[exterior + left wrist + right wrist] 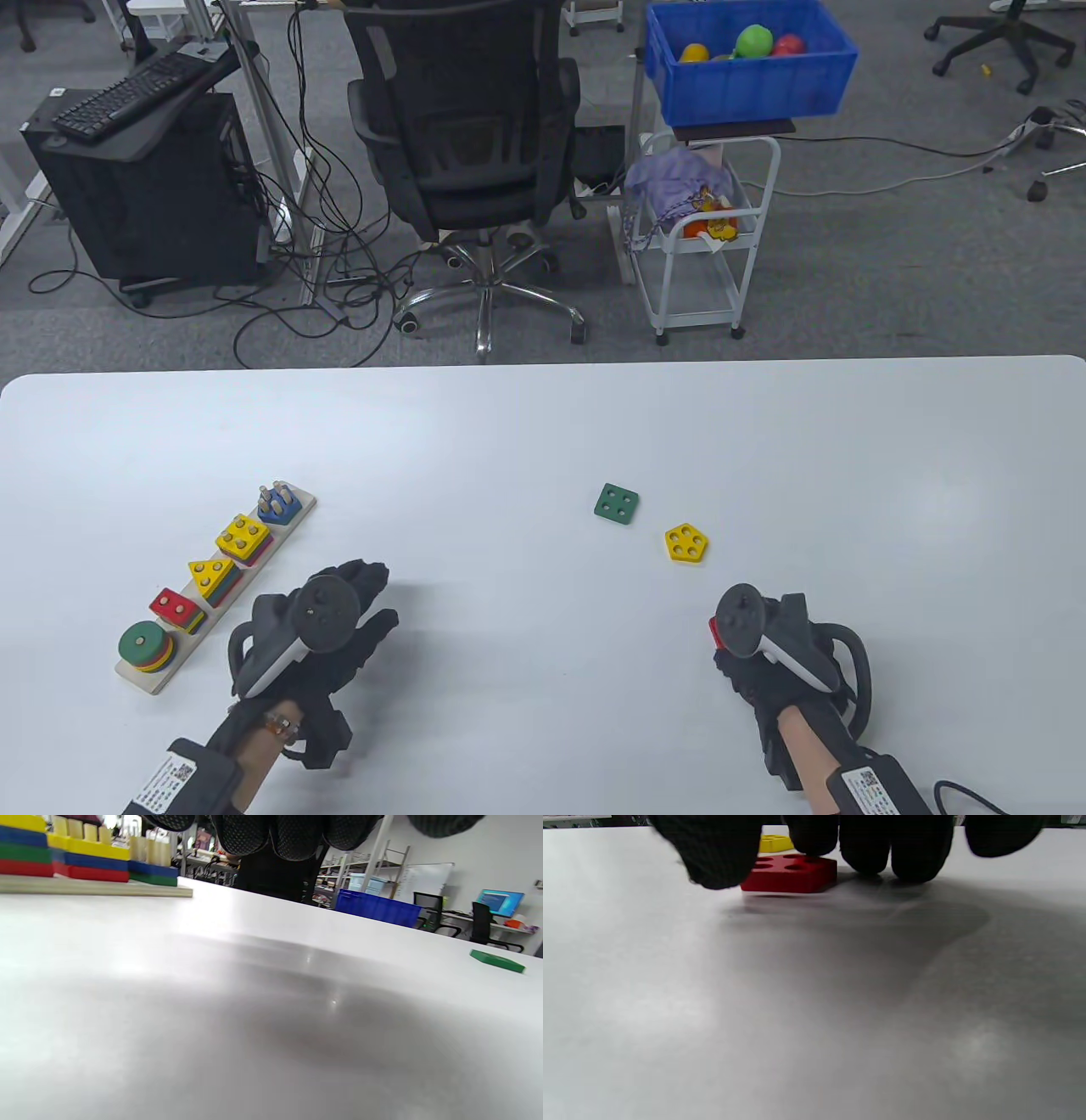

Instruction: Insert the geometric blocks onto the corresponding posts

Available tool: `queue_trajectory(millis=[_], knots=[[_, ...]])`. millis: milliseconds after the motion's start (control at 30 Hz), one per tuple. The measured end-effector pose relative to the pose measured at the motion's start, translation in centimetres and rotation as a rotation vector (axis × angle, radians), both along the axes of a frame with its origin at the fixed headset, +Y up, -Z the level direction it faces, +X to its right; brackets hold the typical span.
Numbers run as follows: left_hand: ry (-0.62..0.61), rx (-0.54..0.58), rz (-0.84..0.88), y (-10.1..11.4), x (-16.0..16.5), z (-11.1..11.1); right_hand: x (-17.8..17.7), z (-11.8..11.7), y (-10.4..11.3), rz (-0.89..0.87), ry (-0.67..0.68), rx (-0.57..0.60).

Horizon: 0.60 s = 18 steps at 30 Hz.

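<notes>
A wooden post board (158, 679) lies at the left with stacks of coloured blocks: round (142, 643), rectangle (176, 606), triangle (211, 573), pentagon (242, 535) and a blue square (279, 504) with bare post tips above it. A green square block (617, 503) and a yellow pentagon block (687, 543) lie loose at mid-table. My right hand (721, 647) pinches a red block (793, 874) with several holes, low at the table, between thumb (712, 861) and fingers (812, 836). My left hand (369, 590) hovers empty just right of the board (106, 890).
The table's far edge (543, 367) runs behind the blocks. Beyond it stand an office chair (467, 127) and a white cart (704, 229) with a blue bin (747, 85). The green block also shows in the left wrist view (496, 961).
</notes>
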<state>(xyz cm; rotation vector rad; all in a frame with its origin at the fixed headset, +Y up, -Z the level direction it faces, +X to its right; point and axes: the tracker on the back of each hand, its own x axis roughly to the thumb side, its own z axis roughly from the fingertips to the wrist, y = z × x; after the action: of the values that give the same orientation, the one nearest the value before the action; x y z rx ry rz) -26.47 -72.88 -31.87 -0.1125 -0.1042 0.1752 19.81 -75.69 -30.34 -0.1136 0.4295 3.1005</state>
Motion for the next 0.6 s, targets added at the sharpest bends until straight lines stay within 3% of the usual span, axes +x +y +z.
queue_trajectory(millis=[267,600], knots=[[-0.014,-0.059,0.026,-0.6,0.4,0.0,-2.0,-0.5,-0.6,0.135,-0.056,0.129],[-0.028,-0.081,0.058,-0.6,0.4,0.0,-3.1,-0.9,-0.3,0.213,0.012,0.209]])
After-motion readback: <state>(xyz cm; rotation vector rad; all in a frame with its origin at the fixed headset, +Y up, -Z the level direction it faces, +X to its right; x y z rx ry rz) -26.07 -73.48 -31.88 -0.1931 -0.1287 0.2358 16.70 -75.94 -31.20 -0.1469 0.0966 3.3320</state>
